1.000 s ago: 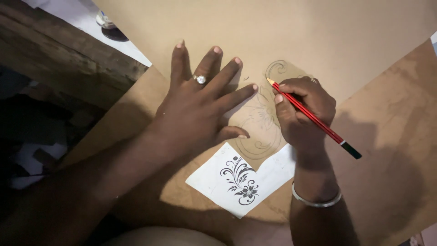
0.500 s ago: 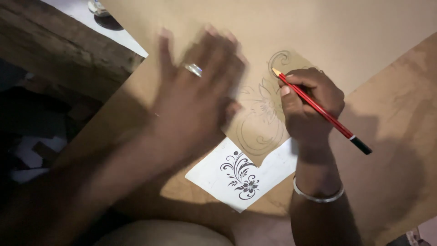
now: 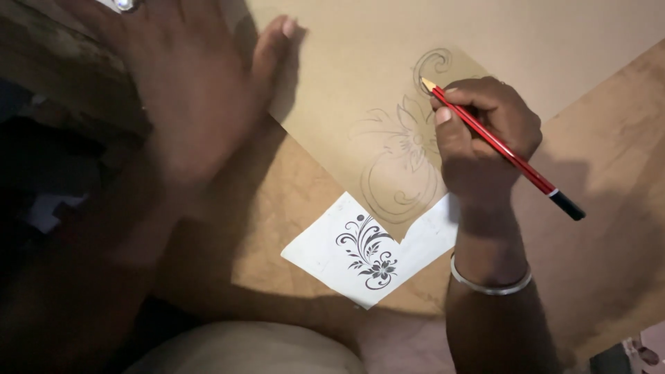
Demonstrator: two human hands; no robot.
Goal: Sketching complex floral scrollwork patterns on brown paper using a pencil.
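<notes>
Left hand (image 3: 187,90) spread flat, palm down, fingers reaching up and away, thumb stretched out to the right, outline blurred; ringed finger at the top edge of view. Left forearm running down toward the lower left. Right hand (image 3: 485,138) curled in a writing grip, fingers pinched together, wrist bent slightly, bangle around the wrist, forearm dropping straight down.

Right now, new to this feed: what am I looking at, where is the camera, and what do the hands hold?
There is no machine here: a person works bare-handed, filmed by one camera on their head looking down. The right hand holds a red pencil, its tip on a tan sheet bearing a faint pencilled flower sketch. The left hand, blurred, holds nothing and lies at the sheet's left edge. Partly under the sheet lies a white card printed with a black floral pattern. All rest on a brown board.
</notes>
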